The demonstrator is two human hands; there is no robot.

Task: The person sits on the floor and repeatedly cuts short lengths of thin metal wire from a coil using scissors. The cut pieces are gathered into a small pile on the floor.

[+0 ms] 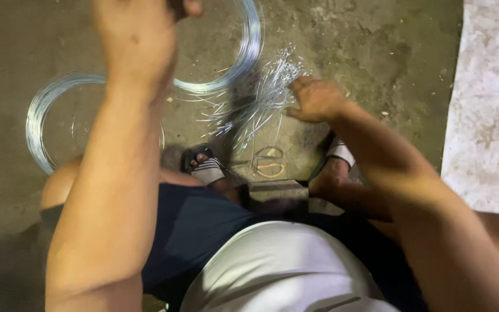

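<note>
— Left grip first: what is the left hand doing?

— It is raised high at the top edge of the view, fingers curled shut. It sits against the upper coil of silvery wire, which arcs out from behind the hand, but whether it is clamped on the wire I cannot tell; the fingertips are cut off by the edge.

— And the right hand?

— Its grip is loose, fingers spread apart and pointing down, resting on the pile of short cut wire pieces. It touches the right side of the pile; it does not look closed around any piece.

— Where does that pile lie?

— On the concrete floor, just in front of the person's feet, spreading like a fan between the two hands and just below the upper coil.

— Anything else near?

— A second wire coil lies flat on the floor to the left, partly hidden by the left forearm. Both feet wear striped sandals, and a small pair of looped handles, perhaps cutters, lies between them. A pale slab runs along the right edge.
</note>
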